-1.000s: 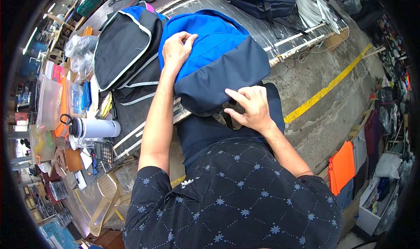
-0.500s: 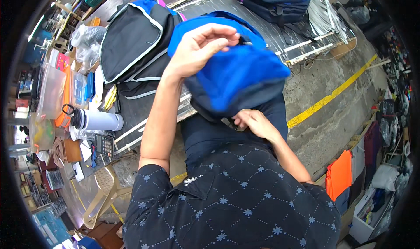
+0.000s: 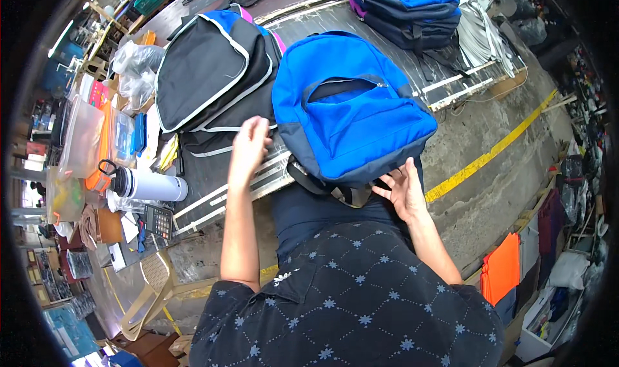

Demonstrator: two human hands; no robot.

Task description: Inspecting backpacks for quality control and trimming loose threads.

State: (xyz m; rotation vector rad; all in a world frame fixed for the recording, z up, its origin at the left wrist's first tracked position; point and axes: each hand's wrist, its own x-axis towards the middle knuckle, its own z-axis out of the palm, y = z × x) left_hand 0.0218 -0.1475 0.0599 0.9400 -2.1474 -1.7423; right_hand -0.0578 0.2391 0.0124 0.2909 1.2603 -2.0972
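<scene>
A blue backpack with dark grey trim lies in front of me, partly on the table edge and over my legs. Its front pocket zipper gapes, showing a dark slit across the upper front. My left hand is off the bag, to its left, holding nothing, with its fingers loosely apart. At the bag's lower right corner, my right hand has its fingers spread, close to the dark bottom edge; whether the fingertips touch it I cannot tell. Dark straps hang below the bag.
A black backpack with light piping lies left on the dark table. More blue and dark bags are stacked at the far right. A white bottle, a calculator and plastic boxes crowd the left side.
The blue backpack has settled flatter, its front now facing up with the pocket slit visible. My left hand has come off its top toward the left, and my right hand's fingers have spread.
</scene>
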